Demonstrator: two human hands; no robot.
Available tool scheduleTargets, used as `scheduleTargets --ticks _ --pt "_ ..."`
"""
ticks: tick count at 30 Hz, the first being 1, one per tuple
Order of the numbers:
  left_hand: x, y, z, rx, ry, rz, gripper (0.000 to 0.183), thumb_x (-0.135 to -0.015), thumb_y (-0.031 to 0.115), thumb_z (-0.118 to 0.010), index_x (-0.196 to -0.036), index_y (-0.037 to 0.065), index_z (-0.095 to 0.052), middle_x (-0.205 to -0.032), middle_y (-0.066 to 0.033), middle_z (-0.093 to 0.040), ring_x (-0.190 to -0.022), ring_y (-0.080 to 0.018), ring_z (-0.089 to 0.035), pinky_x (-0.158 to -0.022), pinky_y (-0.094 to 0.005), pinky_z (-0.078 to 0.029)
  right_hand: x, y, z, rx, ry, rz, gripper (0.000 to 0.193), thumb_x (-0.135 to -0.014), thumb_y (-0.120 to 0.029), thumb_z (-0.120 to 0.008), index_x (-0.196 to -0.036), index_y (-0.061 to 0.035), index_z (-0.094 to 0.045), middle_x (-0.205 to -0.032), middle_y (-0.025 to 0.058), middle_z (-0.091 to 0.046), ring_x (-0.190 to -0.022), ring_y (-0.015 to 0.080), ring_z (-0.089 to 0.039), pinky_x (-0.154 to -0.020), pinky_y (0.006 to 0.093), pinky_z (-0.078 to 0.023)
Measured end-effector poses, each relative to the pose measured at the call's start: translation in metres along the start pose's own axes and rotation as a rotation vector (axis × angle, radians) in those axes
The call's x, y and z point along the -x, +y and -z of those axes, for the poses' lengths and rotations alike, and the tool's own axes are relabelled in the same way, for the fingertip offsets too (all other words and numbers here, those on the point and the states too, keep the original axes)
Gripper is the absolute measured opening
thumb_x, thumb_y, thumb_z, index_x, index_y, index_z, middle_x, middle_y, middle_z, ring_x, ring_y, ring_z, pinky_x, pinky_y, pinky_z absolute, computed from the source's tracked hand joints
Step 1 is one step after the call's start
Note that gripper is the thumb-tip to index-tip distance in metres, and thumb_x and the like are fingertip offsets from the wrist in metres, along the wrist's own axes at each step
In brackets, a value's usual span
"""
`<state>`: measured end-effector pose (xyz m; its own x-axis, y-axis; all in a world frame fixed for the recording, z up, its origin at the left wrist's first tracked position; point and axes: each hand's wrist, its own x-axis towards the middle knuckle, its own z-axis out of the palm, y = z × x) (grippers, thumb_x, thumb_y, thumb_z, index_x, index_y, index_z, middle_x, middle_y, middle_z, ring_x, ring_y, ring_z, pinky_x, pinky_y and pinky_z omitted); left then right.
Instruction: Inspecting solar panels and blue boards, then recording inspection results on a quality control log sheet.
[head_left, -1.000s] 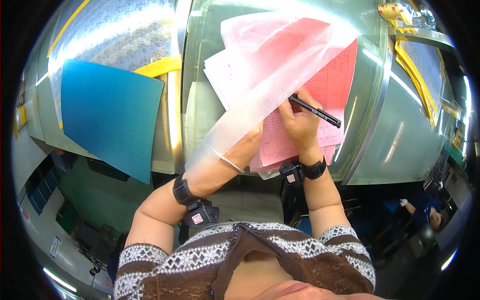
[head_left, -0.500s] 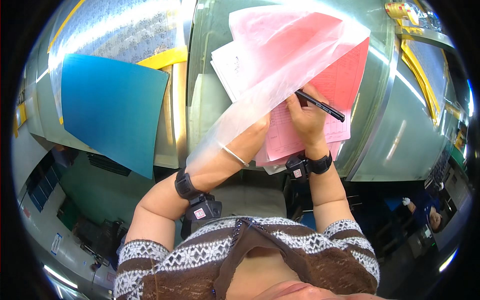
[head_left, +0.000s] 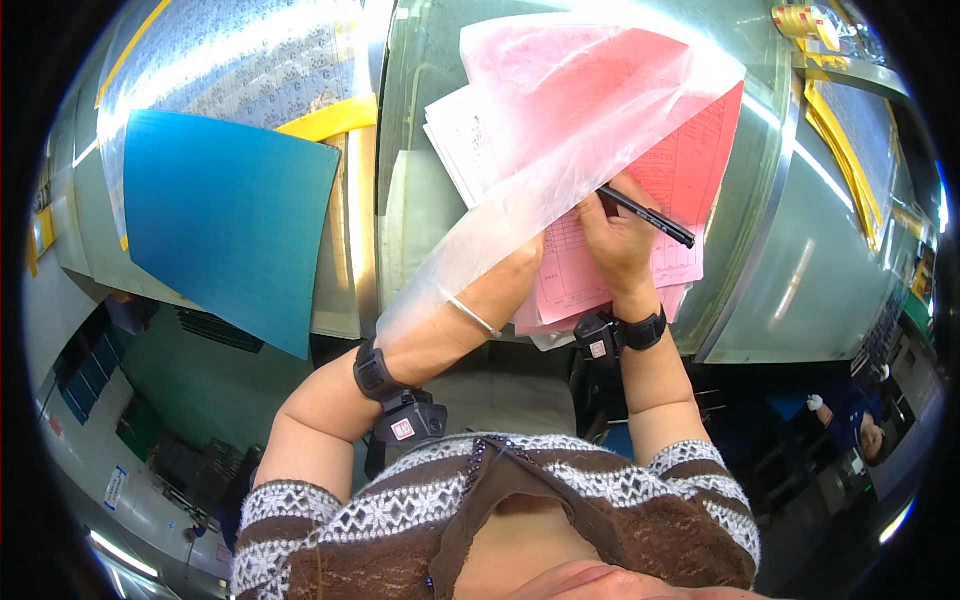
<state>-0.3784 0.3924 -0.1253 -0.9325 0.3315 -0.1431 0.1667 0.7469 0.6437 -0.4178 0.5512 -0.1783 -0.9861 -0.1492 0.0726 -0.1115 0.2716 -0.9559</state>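
Observation:
A black pen is gripped in my right hand, which rests on pink printed forms. The pen's tip is hidden by the hand and plastic. My left hand lies at the left edge of the forms, its fingers covered by the translucent plastic sheet. This sheet slants across the papers and drapes over my left forearm. Beyond it is a redder sheet of paper, and white papers stick out on the left.
A blue board lies on the left of the glass-topped table. Yellow tape edges a patterned sheet behind it. Tape rolls sit at the far right. Another person is at the lower right.
The whole view has shifted very slightly. My right hand and the pen stay at nearly the same place on the pink form.

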Motion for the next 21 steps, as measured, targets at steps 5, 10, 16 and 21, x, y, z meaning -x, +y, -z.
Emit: scheduleTargets --ticks 5,10,16,21 --pt "-0.0001 -0.0001 0.0005 -0.022 0.006 0.000 0.043 -0.078 -0.003 -0.048 -0.121 -0.011 -0.050 -0.126 -0.0208 -0.050 -0.116 -0.0337 -0.050 -0.098 -0.0369 -0.041 -0.0013 -0.0029 -0.0004 0.035 -0.001 0.011 0.008 -0.082 -0.004 -0.067 -0.090 0.0003 -0.065 -0.075 0.0059 -0.063 -0.059 0.0091 -0.052 -0.052 0.0214 -0.041" --pt "0.0000 -0.0013 0.0006 -0.022 -0.037 0.009 0.042 -0.078 -0.003 -0.048 -0.119 -0.012 -0.051 -0.124 -0.0215 -0.051 -0.115 -0.0337 -0.050 -0.098 -0.0368 -0.041 0.0010 0.0010 0.0007 0.043 0.006 0.014 0.009 -0.082 -0.004 -0.067 -0.090 0.0002 -0.065 -0.076 0.0058 -0.063 -0.059 0.0094 -0.053 -0.052 0.0219 -0.041" --pt "0.0002 -0.0002 0.0004 -0.006 0.000 0.001 0.042 -0.078 -0.002 -0.048 -0.119 -0.012 -0.052 -0.123 -0.0218 -0.052 -0.115 -0.0335 -0.051 -0.098 -0.0367 -0.041 0.0005 -0.0023 0.0009 -0.011 -0.010 -0.021 0.009 -0.083 -0.004 -0.067 -0.090 0.0008 -0.065 -0.077 0.0067 -0.064 -0.062 0.0100 -0.055 -0.055 0.0217 -0.043" --pt "-0.0002 0.0000 0.0012 -0.027 0.005 -0.015 0.042 -0.078 -0.002 -0.049 -0.119 -0.012 -0.052 -0.122 -0.0218 -0.052 -0.114 -0.0334 -0.051 -0.097 -0.0368 -0.042 -0.0012 -0.0048 0.0012 0.019 -0.013 0.013 0.009 -0.083 -0.003 -0.066 -0.091 0.0014 -0.064 -0.078 0.0078 -0.064 -0.064 0.0110 -0.056 -0.057 0.0224 -0.045"
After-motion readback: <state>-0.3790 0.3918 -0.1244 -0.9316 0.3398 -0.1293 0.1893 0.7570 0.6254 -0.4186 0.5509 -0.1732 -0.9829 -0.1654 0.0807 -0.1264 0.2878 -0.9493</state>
